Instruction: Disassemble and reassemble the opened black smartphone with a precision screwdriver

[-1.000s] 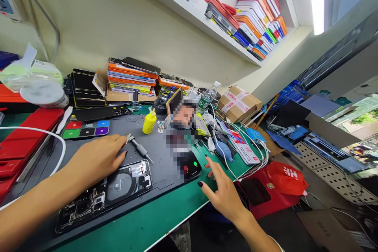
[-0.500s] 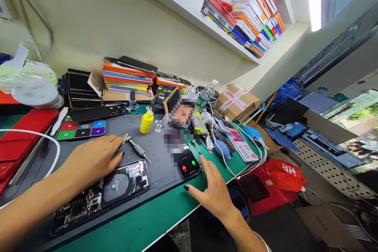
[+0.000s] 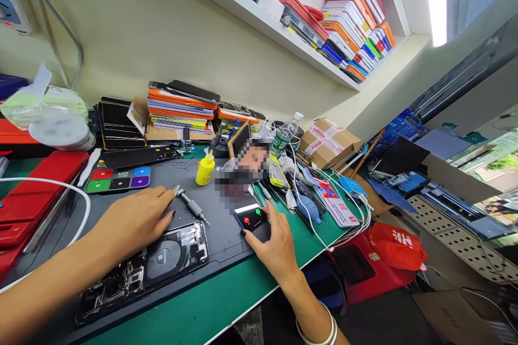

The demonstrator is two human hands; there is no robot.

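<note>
My right hand grips the near end of a black phone whose lit screen shows a red and a green call button. It lies at the right edge of the dark work mat. My left hand rests palm down on the mat, holding nothing, its fingers spread above an opened phone with bare internals and a round coil. A small screwdriver lies just past the left fingertips.
A yellow bottle and a coloured screw tray stand further back on the mat. Stacked phone cases, a water bottle, a cardboard box and white cables crowd the green bench. Red cases lie left.
My right hand moved left from the green bench onto the ringing phone and closed around its near end; the phone shifted slightly leftward. The left hand stayed put.
</note>
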